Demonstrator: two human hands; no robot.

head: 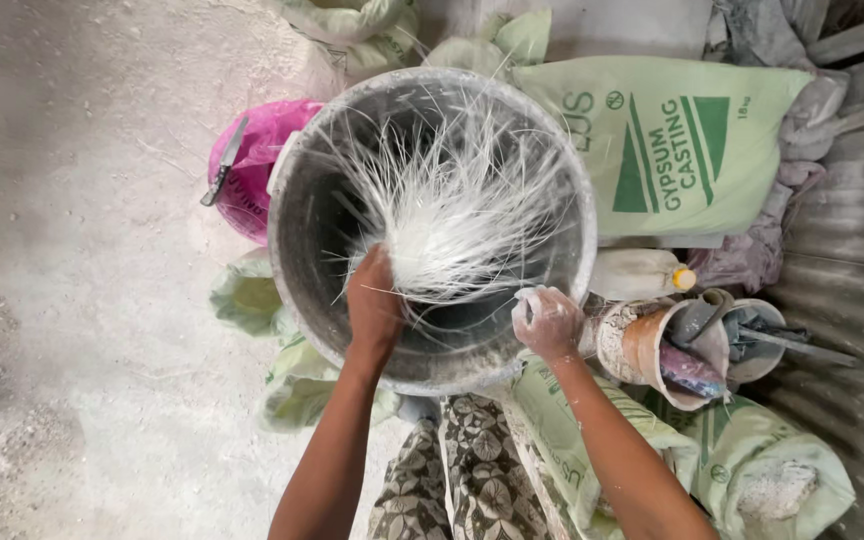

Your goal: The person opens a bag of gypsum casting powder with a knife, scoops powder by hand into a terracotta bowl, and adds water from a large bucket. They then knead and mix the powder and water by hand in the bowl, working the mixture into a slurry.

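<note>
A large grey bucket (297, 250), dusted white, stands in front of me. My left hand (374, 300) reaches inside it and grips a bundle of white fibre strands (452, 205) that fan out across the bucket's mouth. My right hand (548, 322), coated in white plaster, is closed into a fist at the bucket's near right rim; whether it holds anything is unclear.
A green and white sack (672, 145) lies behind the bucket on the right. A pink bag (262, 150) with a knife (224, 165) on it sits at the left. Small dirty pots with tools (687, 345) and more sacks (752, 470) crowd the right, beside corrugated metal sheeting (852, 250).
</note>
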